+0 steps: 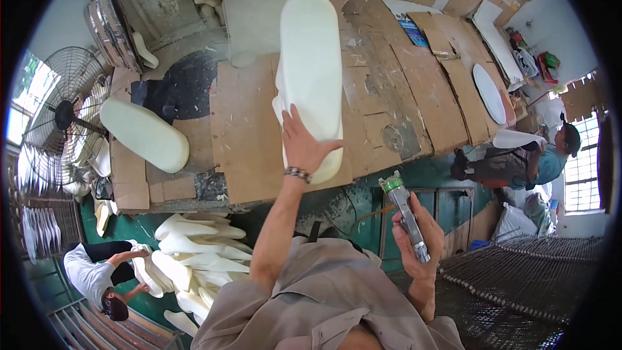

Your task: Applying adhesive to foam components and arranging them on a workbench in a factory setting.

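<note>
My left hand [303, 146] lies flat and open on the near end of a long white foam pad [311, 71], palm down, fingers spread over its rounded edge; this grip clasps nothing, it only presses the pad against the cardboard-covered tabletop [249, 136]. The pad runs straight away from that hand toward the far side of the tabletop. There is a beaded bracelet [297, 174] at the wrist.

My right hand [418, 233] is closed around a metal spray gun [407, 214] with a green collar at its upper end. It is held upright, nearer my body than the pad and off to the right of the left hand, not touching the foam. I cannot tell from here whether a finger is on the trigger.

I judge the step in hand to be steadying the pad while the gun is brought to it. The next move would call for carrying the gun forward and left, over the tabletop edge, with the nozzle turned toward the foam and the left hand kept out of its line.

A second foam pad [144, 135] lies well to the left of my left hand, near a standing fan [61, 116]. A heap of foam pieces [194, 253] lies on the floor below, beside a crouching person [97, 275]. Another person [544, 159] is at work far right.
</note>
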Demonstrator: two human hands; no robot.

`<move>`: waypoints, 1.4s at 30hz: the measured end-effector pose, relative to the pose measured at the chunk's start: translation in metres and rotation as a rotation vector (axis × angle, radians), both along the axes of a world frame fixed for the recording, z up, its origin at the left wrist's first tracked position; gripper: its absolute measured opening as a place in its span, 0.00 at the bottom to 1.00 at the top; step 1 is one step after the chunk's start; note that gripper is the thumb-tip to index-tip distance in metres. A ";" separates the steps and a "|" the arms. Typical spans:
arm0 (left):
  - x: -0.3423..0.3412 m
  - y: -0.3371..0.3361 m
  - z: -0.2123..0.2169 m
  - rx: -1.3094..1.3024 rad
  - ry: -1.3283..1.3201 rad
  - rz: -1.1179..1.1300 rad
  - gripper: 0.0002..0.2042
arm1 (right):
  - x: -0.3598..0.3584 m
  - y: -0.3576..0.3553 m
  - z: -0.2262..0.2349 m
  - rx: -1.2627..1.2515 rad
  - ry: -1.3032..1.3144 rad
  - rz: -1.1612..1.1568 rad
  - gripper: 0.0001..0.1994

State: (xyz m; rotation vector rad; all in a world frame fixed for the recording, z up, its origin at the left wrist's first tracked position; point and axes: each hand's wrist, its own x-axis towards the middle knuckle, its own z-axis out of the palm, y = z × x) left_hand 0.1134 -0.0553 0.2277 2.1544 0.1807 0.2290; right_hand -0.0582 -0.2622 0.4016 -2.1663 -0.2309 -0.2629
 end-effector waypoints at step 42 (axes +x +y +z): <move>-0.026 0.009 -0.066 -1.050 0.210 0.151 0.42 | -0.012 -0.059 0.005 -0.149 -0.139 0.057 0.25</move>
